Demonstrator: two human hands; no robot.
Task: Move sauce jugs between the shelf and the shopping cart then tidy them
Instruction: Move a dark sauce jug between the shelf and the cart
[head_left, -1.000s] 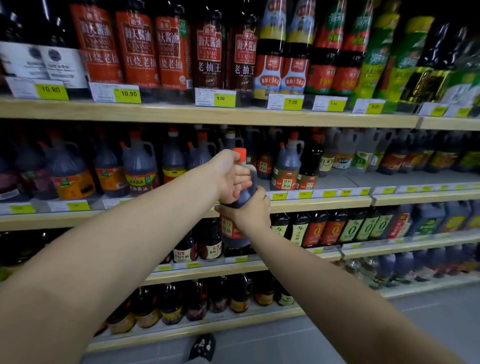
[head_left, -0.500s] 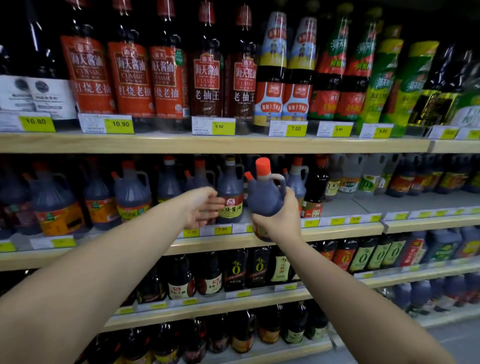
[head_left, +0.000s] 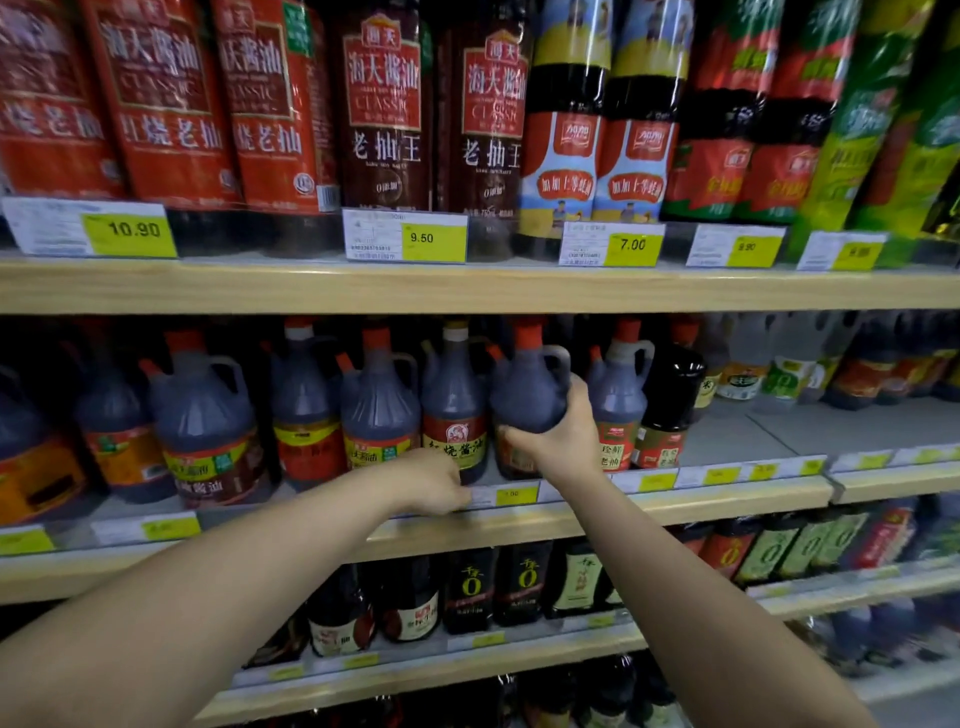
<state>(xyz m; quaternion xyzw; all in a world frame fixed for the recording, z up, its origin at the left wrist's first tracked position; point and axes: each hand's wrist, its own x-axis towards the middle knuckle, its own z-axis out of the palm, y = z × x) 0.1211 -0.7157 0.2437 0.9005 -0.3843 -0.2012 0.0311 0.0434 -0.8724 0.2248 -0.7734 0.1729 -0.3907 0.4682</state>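
A dark sauce jug (head_left: 527, 387) with an orange cap and a side handle stands at the front of the middle shelf (head_left: 675, 501), in a row of similar jugs. My right hand (head_left: 563, 434) grips its lower body from the right and front. Just left of it stands a jug with a red label (head_left: 454, 410). My left hand (head_left: 434, 483) holds nothing; its fingers are loosely curled and it rests at the shelf's front edge by the price tags, below the red-label jug. No shopping cart is in view.
Tall red-label soy bottles (head_left: 384, 114) crowd the shelf above, its wooden edge (head_left: 467, 288) close over the jug caps. A bare grey gap (head_left: 748, 431) lies on the middle shelf to the right. Smaller dark bottles (head_left: 470, 587) fill the lower shelves.
My right hand has carried the jug forward and set it into the shelf row. My left hand has dropped from the jug to the shelf edge. The view has moved closer.
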